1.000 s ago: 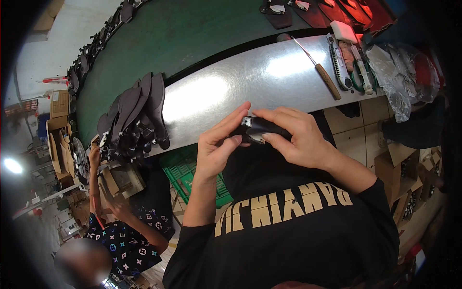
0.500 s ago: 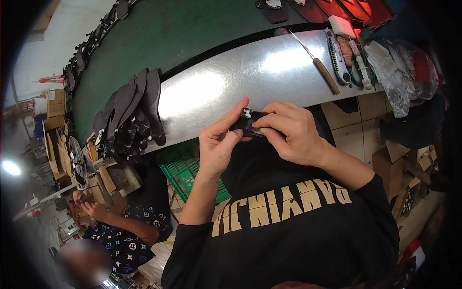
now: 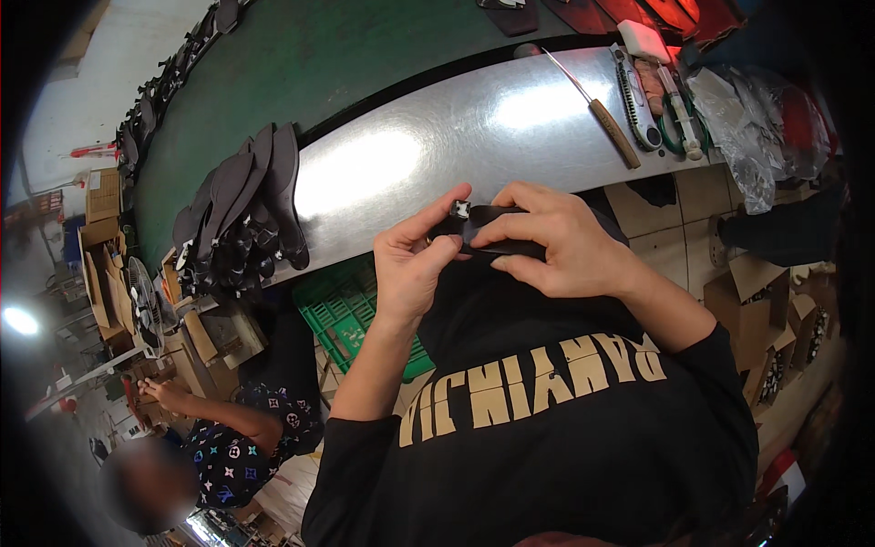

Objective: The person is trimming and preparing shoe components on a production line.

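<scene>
Close to my body, at the near edge of the metal bench, both hands hold a black sandal piece (image 3: 503, 226) with a strap and a small shiny ornament (image 3: 460, 210). My left hand (image 3: 406, 264) is closed on the ornament end, its thumb pressing below and its index finger stretched up behind. From the other side, the fingers and thumb of my right hand (image 3: 576, 244) pinch the black material. My fingers cover much of the piece. To the left, a stack of similar black sole-shaped pieces (image 3: 239, 187) with straps and shiny ornaments lies across the bench edge.
On the metal bench (image 3: 437, 164), a wooden-handled awl (image 3: 612, 132), a syringe (image 3: 677, 108) and a white block (image 3: 643, 41) lie at right, beside clear plastic bags (image 3: 743, 137). Beyond runs a green surface (image 3: 319, 73). Below sits a green crate (image 3: 342, 314); a co-worker (image 3: 239, 451) is at lower left.
My right hand's fingers have shifted left along the black piece and straightened somewhat. More of its dark strip now shows between my hands. The co-worker's hands at lower left have moved.
</scene>
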`<state>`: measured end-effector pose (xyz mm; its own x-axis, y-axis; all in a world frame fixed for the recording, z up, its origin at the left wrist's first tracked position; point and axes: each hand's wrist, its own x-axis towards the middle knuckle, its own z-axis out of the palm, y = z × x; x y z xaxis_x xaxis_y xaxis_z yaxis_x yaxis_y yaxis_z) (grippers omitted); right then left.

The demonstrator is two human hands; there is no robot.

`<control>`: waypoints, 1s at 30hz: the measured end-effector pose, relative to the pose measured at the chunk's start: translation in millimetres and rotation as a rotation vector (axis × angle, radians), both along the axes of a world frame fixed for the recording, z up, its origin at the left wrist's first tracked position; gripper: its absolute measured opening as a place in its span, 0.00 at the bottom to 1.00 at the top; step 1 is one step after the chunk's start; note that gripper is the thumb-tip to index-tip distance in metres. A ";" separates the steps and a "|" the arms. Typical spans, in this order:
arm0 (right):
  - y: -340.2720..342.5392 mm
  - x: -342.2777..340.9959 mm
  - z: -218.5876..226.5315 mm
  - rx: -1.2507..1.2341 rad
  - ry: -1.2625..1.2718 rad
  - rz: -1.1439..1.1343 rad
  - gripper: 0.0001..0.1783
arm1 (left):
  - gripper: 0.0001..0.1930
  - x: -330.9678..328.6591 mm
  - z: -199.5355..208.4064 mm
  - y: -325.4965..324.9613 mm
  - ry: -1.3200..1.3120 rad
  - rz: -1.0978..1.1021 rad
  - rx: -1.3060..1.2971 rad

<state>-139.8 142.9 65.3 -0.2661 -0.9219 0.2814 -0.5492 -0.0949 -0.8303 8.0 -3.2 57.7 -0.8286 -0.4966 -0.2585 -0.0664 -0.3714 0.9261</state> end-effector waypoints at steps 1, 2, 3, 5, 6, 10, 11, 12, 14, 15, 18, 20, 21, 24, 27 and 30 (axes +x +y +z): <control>0.6 0.2 0.6 0.031 -0.068 0.016 0.13 | 0.23 -0.4 -0.2 0.4 -0.011 0.007 -0.008; 0.6 1.5 0.0 0.031 -0.069 0.017 0.13 | 0.23 -0.5 0.3 0.8 -0.012 0.008 -0.008; 0.6 3.3 -1.7 0.056 -0.069 -0.008 0.14 | 0.23 -1.4 0.9 1.7 -0.025 0.005 -0.045; 0.7 6.0 -5.1 0.081 -0.069 -0.035 0.16 | 0.23 -2.7 0.9 3.5 -0.039 0.000 -0.082; 0.4 7.3 -6.8 0.072 -0.079 -0.057 0.15 | 0.23 -3.0 0.7 4.0 -0.034 0.007 -0.108; 0.2 10.3 -11.8 0.044 -0.066 -0.100 0.15 | 0.23 -4.4 0.6 4.0 -0.030 0.029 -0.118; 0.4 10.8 -12.5 0.044 -0.066 -0.100 0.15 | 0.23 -4.5 0.6 3.2 -0.030 0.029 -0.118; 0.5 11.4 -12.9 0.013 -0.044 -0.115 0.14 | 0.23 -4.3 0.9 1.8 -0.032 0.033 -0.054; 0.6 12.3 -13.7 -0.018 -0.020 -0.129 0.13 | 0.23 -4.4 1.4 -1.6 -0.032 0.038 0.010; 0.7 12.3 -13.6 -0.070 0.051 -0.138 0.14 | 0.23 -5.0 2.3 -3.5 -0.066 0.050 0.097; 1.5 14.0 -15.0 -0.180 0.162 -0.145 0.15 | 0.23 -3.9 6.2 -10.1 -0.105 0.015 0.291; 2.4 15.5 -16.5 -0.238 0.202 -0.145 0.15 | 0.23 -2.7 7.9 -12.8 -0.112 -0.034 0.397; 2.9 15.9 -17.4 -0.248 0.210 -0.139 0.14 | 0.23 -1.7 8.0 -13.2 -0.108 -0.057 0.424; 5.0 12.6 -12.2 -0.249 0.225 -0.101 0.13 | 0.24 -1.1 8.8 -11.2 -0.041 -0.052 0.416; 3.3 13.6 -11.3 -0.254 0.202 -0.136 0.12 | 0.25 -3.5 13.2 -6.8 -0.019 -0.037 0.332; 5.2 15.8 -13.0 -0.218 0.113 -0.242 0.11 | 0.23 -1.1 8.8 -11.8 -0.114 -0.112 0.271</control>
<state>-124.1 148.1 52.3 -0.4253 -0.7511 0.5049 -0.6650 -0.1191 -0.7373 6.9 -15.0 66.5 -0.8323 -0.3038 -0.4636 -0.2190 -0.5881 0.7786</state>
